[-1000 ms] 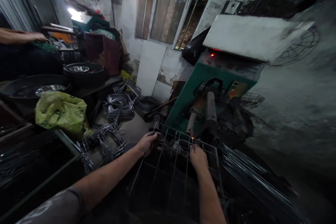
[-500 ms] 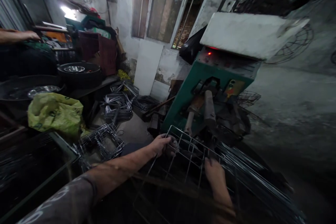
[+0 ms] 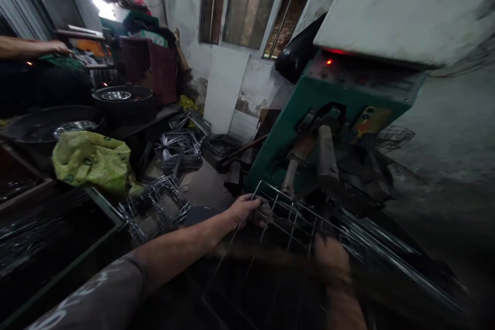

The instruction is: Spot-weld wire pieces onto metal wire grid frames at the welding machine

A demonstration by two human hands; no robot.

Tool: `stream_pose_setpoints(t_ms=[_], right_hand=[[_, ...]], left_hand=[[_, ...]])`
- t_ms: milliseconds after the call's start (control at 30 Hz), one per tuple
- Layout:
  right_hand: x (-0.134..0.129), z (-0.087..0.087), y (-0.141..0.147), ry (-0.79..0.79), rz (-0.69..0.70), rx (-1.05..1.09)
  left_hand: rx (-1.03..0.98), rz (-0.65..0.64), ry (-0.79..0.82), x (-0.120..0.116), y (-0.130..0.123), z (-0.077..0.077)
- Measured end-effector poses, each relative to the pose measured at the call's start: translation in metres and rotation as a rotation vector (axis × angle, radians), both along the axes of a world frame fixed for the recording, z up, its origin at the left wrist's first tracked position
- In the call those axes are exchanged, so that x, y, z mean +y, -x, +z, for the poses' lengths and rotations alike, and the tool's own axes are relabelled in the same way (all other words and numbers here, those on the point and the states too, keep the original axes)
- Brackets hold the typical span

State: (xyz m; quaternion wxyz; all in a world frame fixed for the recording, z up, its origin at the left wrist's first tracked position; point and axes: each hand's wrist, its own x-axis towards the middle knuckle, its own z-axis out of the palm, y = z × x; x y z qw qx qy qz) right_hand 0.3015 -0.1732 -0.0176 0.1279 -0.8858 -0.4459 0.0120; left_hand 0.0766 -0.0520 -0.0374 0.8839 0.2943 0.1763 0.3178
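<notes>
A wire grid frame (image 3: pixel 290 221) of thin metal rods lies tilted below a green machine (image 3: pixel 294 129) with two thick metal arms. My left hand (image 3: pixel 244 209) is closed on the grid's upper left corner. At the grid's right side is my right hand (image 3: pixel 330 255), its fingers closed around the edge wire, somewhat blurred. The lower part of the grid fades into the dark near my body.
Bent wire frames (image 3: pixel 180 149) lie piled on the floor, with more frames (image 3: pixel 154 209) nearer. A yellow-green sack (image 3: pixel 93 160) sits left. Long metal rods (image 3: pixel 402 258) stretch out at the right. Another person's hand (image 3: pixel 58 47) shows at far left, amid sparks.
The view has shifted, so the machine appears larger and farther right. Both hands and the grid sit slightly farther right in the picture, still gripped. Sparks now show near the other person.
</notes>
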Motion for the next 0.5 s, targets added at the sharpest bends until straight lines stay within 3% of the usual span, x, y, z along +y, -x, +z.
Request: stream_pose_setpoints(t_ms=[167,333,433,500], right_hand=[[0.006,0.023,0.012,0.109,-0.035,0.003],[0.007,0.055,0.047,0.059,-0.037,0.057],[-0.016,0.064,0.063,-0.024,-0.093,0.065],[-0.048,0.066,0.064,-0.094,-0.122,0.061]], left_hand=[[0.000,-0.010,-0.015,0.001,0.000,0.001],[0.066,-0.009,0.016,-0.001,0.006,0.012],[0.145,0.046,-0.023,-0.004,0.009,0.018],[0.193,0.032,-0.048,-0.001,0.005,0.019]])
